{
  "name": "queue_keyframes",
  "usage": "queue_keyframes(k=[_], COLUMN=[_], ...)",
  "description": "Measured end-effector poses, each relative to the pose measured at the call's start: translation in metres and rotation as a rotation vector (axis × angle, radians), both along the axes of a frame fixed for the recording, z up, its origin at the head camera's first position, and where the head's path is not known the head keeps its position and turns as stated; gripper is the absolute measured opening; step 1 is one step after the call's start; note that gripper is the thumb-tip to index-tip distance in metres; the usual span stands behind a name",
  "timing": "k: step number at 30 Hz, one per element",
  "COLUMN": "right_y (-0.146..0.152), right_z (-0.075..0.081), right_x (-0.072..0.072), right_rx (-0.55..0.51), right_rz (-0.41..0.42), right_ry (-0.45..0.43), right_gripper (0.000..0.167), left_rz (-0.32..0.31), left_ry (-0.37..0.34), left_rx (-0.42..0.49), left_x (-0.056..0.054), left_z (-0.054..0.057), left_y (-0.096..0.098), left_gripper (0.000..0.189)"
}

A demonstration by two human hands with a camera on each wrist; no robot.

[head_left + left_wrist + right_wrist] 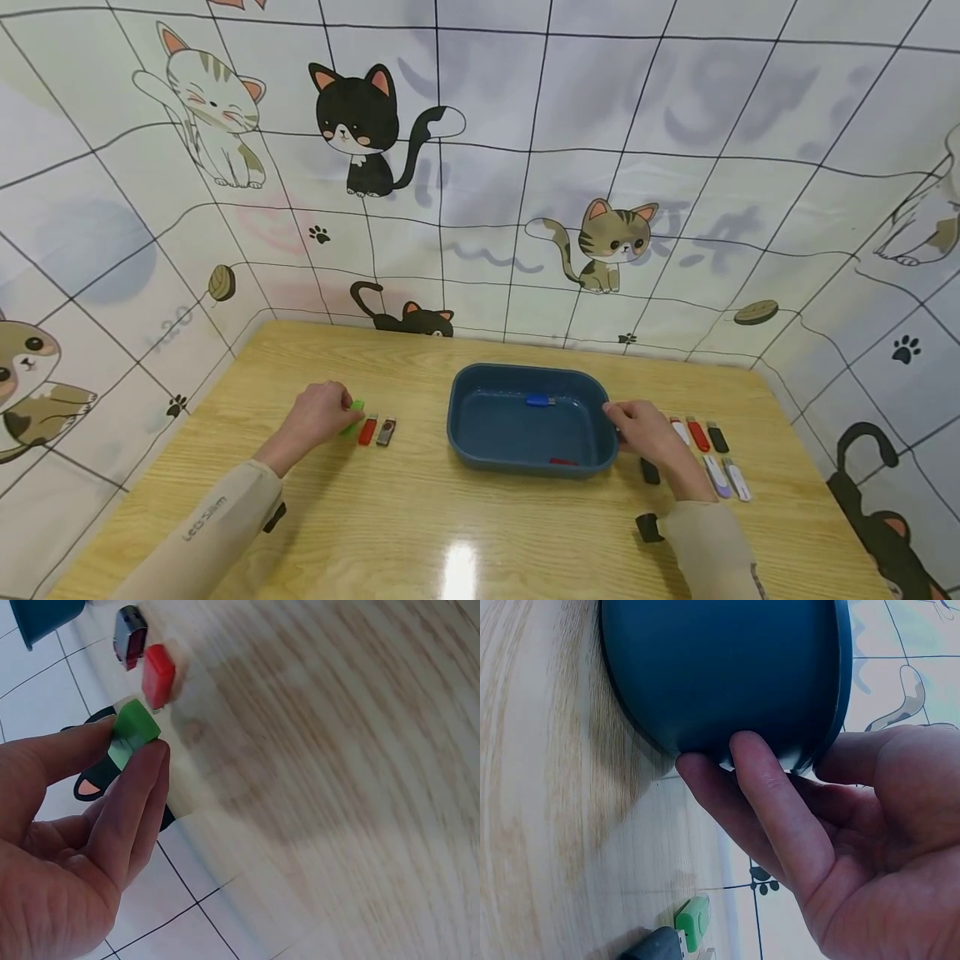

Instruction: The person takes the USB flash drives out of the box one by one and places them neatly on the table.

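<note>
My left hand (321,412) pinches a green USB stick (133,727) between thumb and fingertips, at the left of the table. Just right of it lie a red USB stick (367,430) and a grey-and-dark-red one (386,432). My right hand (643,427) grips the right end of a dark blue plastic box (517,468), thumb at the rim and fingers against the outer wall in the right wrist view. Inside the box are a blue USB stick (538,401) near the back and a red one (563,462), partly hidden by the front wall.
Beyond my right hand lie several USB sticks: a red one (698,435), a black one (717,438), a white-and-purple one (717,477) and a white one (737,481). A black one (649,472) sits beside my right wrist. Cat-print cloth (487,192) walls the wooden table's back and sides.
</note>
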State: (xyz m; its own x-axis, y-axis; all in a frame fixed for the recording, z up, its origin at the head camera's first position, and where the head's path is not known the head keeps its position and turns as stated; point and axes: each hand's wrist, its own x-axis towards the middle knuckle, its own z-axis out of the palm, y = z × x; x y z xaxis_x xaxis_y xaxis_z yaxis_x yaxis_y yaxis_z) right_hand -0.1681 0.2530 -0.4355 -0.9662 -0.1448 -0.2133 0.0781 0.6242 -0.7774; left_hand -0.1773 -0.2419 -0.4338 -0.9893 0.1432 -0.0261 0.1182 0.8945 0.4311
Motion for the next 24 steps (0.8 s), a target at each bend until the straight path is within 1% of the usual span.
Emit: queue_keyframes(k=[4,8,15,19,24], right_y=[0.001,0.001,-0.001,-0.002,-0.001], right_z=[-0.001,-0.002,-0.003,-0.003,-0.003], right_x=[-0.001,-0.001,-0.001,-0.001,-0.001], right_rx=[0.002,0.003,-0.011,-0.013,-0.020], right_rz=[0.009,0.004,0.010,0.012,0.009], right_ry=[-0.001,0.000,-0.008,-0.003,-0.011], right_gripper=[0.041,0.041,0.041,0.042,0.042], left_rz=[-0.008,-0.003,0.015,0.028,0.018], left_ry=[-0.003,-0.010,-0.052,-0.059,-0.063], left_rx=[-0.020,-0.032,-0.026,-0.034,-0.047], left_x=[-0.002,-0.003,-0.006,-0.008,-0.009], left_z=[-0.004,-0.007,-0.012,-0.014,-0.015], left_y=[-0.002,-0.002,-0.004,-0.006,-0.006], left_gripper=[0.047,0.050,0.053,0.047,0.040])
